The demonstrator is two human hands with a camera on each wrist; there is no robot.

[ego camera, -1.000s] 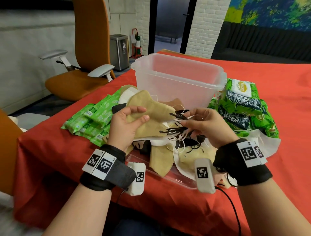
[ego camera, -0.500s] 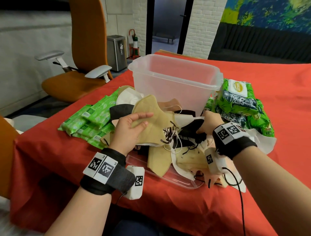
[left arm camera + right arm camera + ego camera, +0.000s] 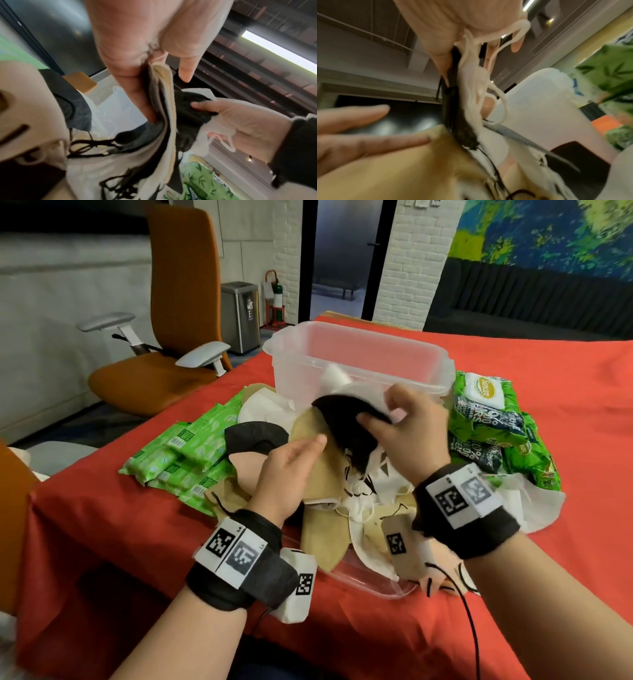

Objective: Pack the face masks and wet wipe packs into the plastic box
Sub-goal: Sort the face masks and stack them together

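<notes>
A clear plastic box (image 3: 359, 354) stands open mid-table, and something white shows inside it. My left hand (image 3: 291, 470) pinches a stack of tan face masks (image 3: 318, 460) by the edge; the left wrist view shows the thumb and fingers of that left hand (image 3: 154, 75) clamped on the stack (image 3: 164, 108). My right hand (image 3: 407, 433) grips a black mask (image 3: 346, 422) with a white mask behind it, held up against the tan stack near the box's front wall. In the right wrist view the black mask (image 3: 453, 101) and white ear loops (image 3: 488, 86) hang from my right hand (image 3: 458, 54).
More masks lie heaped on a clear lid (image 3: 376, 587) at the table's near edge. Slim green wipe packs (image 3: 191, 446) lie left of the box and large wipe packs (image 3: 486, 419) on its right. An orange office chair (image 3: 164, 364) stands beyond the table's left corner.
My right hand dipped into the mask pile, took the black and white masks and lifted them beside the tan stack. The left hand kept hold of the tan masks.
</notes>
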